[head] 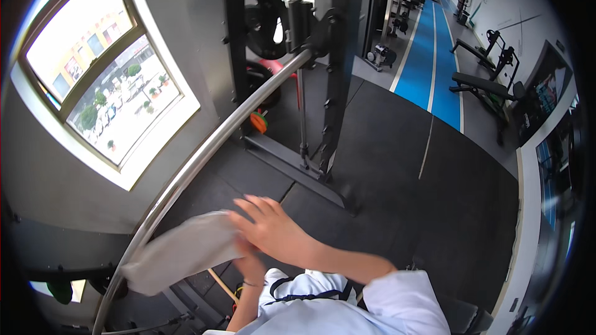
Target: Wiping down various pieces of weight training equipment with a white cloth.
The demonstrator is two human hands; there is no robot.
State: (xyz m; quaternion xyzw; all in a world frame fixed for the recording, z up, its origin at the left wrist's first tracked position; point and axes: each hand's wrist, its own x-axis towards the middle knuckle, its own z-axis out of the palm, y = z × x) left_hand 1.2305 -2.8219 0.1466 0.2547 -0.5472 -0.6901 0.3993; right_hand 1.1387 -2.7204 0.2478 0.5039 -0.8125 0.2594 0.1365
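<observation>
A pale grey cloth (186, 251), blurred, stretches out to the left from my two hands. Its far end overlaps the silver bar (223, 137) of a Smith machine in the picture; whether they touch I cannot tell. My left hand (249, 260), with a thin dark band at the wrist, grips the near end of the cloth from below, its fingers partly hidden. Just above it is my right hand (272, 230), fingers spread, at the cloth's upper edge. Whether the right hand pinches the fabric is unclear.
The bar runs into a black rack upright (342, 79), with a weight plate (265, 21) behind. Below, a wooden stick (223, 286) slants beside me. A window (107, 70) is at left. Black rubber flooring (396, 172) meets a blue track (426, 56), with a padded bench (484, 83) at right.
</observation>
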